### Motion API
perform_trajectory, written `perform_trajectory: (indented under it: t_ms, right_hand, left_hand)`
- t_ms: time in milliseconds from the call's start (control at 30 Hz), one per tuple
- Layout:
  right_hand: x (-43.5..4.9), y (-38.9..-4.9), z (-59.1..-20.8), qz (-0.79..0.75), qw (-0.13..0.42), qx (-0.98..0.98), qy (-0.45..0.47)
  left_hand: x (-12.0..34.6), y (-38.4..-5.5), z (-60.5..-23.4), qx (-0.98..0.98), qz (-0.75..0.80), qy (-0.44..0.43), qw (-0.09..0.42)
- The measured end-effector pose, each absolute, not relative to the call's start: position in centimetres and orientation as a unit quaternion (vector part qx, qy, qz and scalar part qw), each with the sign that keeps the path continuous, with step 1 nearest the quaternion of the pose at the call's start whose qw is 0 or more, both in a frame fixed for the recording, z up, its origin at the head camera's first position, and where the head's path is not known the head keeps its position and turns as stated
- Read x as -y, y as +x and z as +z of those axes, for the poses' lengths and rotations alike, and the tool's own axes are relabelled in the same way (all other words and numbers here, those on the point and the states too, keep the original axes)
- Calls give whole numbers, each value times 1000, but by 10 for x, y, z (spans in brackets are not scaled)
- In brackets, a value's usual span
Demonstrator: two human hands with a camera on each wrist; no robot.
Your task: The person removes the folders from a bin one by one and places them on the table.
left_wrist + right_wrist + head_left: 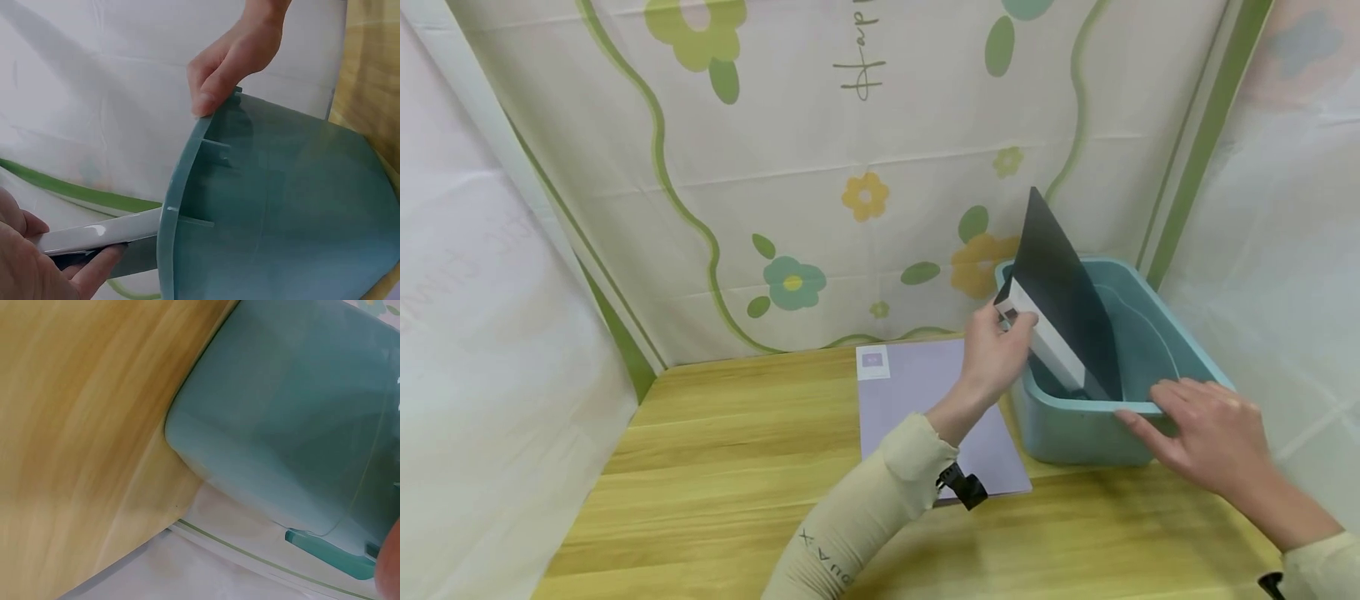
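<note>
My left hand (992, 354) pinches the upper end of a long white box-shaped piece (1054, 346), thumb on top. A stiff dark panel (1063, 275) stands slanted against that piece, and the lower ends of both are inside a teal plastic bin (1075, 433). In the left wrist view the white piece (106, 231) looks glossy, with fingers curled beneath it. My right hand (1213, 433) grips the bin's near right rim, fingers over the edge and thumb along the outside. Only a bit of that hand (390, 559) shows in the right wrist view.
Left of the bin, a pale purple folder (917, 408) with a white label lies flat on the wooden table (737, 467), partly under my left forearm. Flower-patterned curtains (805, 167) hang behind and at both sides. A teal handle (328, 555) shows at the bin's edge.
</note>
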State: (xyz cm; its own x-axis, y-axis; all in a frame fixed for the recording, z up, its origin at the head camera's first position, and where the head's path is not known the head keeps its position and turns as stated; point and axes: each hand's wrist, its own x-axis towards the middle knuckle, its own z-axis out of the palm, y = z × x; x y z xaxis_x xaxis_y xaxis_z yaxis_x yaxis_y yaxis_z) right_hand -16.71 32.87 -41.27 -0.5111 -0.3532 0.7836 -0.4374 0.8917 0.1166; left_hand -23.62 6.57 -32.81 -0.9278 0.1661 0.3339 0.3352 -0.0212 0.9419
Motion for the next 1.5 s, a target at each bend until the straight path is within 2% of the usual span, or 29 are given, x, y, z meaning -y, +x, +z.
perform_trajectory:
  t_ms: [400,733,1500]
  right_hand:
    - [-331,-173,-415,45,410,884,220]
    - [-338,-171,-418,45,413,884,215]
    - [-338,-170,-417,47,411,885,214]
  left_hand:
    - [-48,-238,-322,655,-736,-166,46]
    - [-38,-239,-321,629,-757,-172,30]
    - [-11,-248,-315,595,-776,-207,42]
